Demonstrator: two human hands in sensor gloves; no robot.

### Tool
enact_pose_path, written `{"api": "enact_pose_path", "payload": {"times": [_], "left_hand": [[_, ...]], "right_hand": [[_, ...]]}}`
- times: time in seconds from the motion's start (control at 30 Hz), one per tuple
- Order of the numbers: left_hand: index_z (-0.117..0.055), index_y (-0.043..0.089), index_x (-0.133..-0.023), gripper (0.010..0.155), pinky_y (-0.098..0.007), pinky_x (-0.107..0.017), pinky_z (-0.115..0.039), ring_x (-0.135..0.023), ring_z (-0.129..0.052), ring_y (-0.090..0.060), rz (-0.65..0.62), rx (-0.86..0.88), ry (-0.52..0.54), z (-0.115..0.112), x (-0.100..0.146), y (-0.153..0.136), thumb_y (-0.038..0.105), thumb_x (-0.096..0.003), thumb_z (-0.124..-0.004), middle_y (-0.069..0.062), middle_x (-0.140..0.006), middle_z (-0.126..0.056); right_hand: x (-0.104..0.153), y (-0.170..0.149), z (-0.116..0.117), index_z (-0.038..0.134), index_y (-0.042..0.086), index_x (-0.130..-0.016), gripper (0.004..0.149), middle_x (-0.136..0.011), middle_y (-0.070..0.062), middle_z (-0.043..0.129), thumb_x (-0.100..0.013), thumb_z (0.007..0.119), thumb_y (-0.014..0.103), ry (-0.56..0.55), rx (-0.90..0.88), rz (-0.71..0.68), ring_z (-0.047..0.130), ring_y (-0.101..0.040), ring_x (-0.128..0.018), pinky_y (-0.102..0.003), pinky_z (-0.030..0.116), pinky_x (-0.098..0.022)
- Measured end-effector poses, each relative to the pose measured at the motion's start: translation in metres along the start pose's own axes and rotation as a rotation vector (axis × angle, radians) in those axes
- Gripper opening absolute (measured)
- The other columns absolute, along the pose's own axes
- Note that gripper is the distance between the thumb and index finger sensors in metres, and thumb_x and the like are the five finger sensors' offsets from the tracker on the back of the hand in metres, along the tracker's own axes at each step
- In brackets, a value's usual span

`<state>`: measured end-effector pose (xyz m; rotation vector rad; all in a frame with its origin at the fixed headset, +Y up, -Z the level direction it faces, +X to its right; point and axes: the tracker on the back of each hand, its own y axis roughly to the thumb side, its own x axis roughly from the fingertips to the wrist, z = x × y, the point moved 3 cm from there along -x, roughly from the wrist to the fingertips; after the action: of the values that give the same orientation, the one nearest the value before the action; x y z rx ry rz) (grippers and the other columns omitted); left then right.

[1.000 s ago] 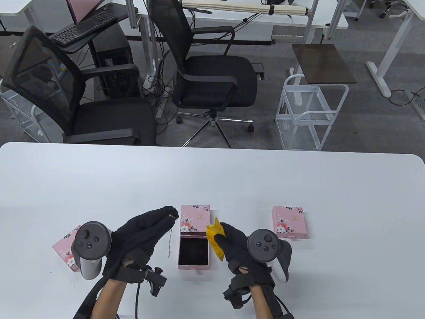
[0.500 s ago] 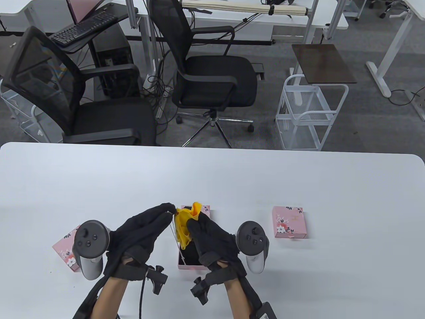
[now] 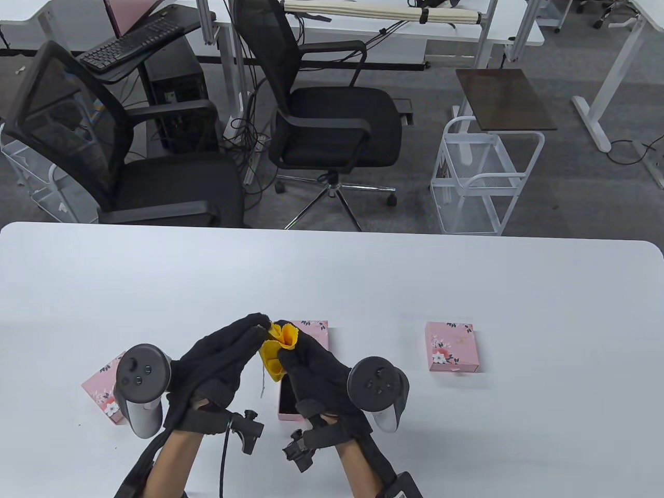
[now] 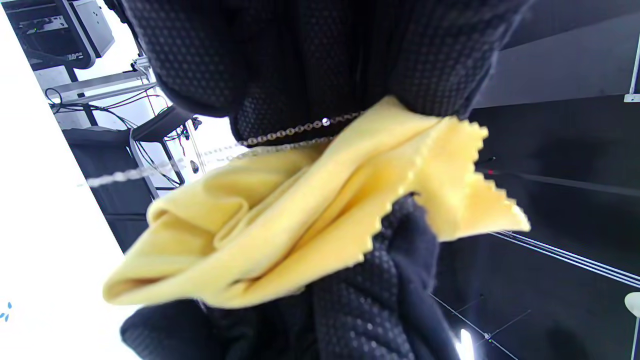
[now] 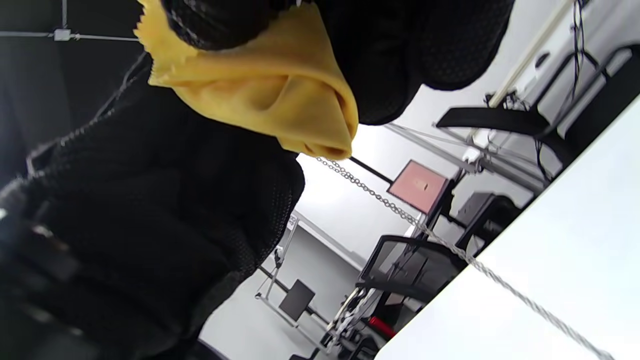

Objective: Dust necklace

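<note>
A thin silver necklace (image 3: 263,381) dangles from my left hand (image 3: 258,327), whose fingertips pinch its top end above the table. The chain (image 4: 295,131) runs across my left glove in the left wrist view and slants down as a chain (image 5: 400,212) in the right wrist view. My right hand (image 3: 290,348) grips a folded yellow cloth (image 3: 276,350) and holds it against the chain just under my left fingertips. The cloth (image 4: 300,220) fills the left wrist view; the cloth (image 5: 265,95) sits under my right fingers.
An open pink jewellery box (image 3: 287,410) lies below my hands, its flowered lid (image 3: 315,332) behind. One closed pink box (image 3: 452,346) sits to the right and another (image 3: 101,394) under my left tracker. Office chairs stand beyond the table's far edge.
My right hand moved left from beside the open box, bringing the yellow cloth up to the chain at my left fingertips. My left hand stayed in place with the necklace.
</note>
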<state>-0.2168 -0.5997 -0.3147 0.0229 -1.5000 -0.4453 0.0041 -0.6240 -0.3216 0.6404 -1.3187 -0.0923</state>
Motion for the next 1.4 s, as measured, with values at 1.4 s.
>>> {"api": "enact_pose_path", "payload": {"times": [1.4], "left_hand": [[-0.093, 0.03, -0.086, 0.035, -0.048, -0.065, -0.078, -0.092, -0.087, -0.026, -0.147, -0.158, -0.019, -0.03, 0.013, 0.019, 0.043, -0.0536, -0.091, -0.002, -0.102, -0.089]], "right_hand": [[0.009, 0.022, -0.005, 0.078, 0.009, -0.094, 0.038, -0.08, -0.02, 0.094, -0.066, 0.074, 0.034, -0.203, 0.416, -0.011, 0.097, -0.037, -0.059, -0.053, 0.079, -0.054]]}}
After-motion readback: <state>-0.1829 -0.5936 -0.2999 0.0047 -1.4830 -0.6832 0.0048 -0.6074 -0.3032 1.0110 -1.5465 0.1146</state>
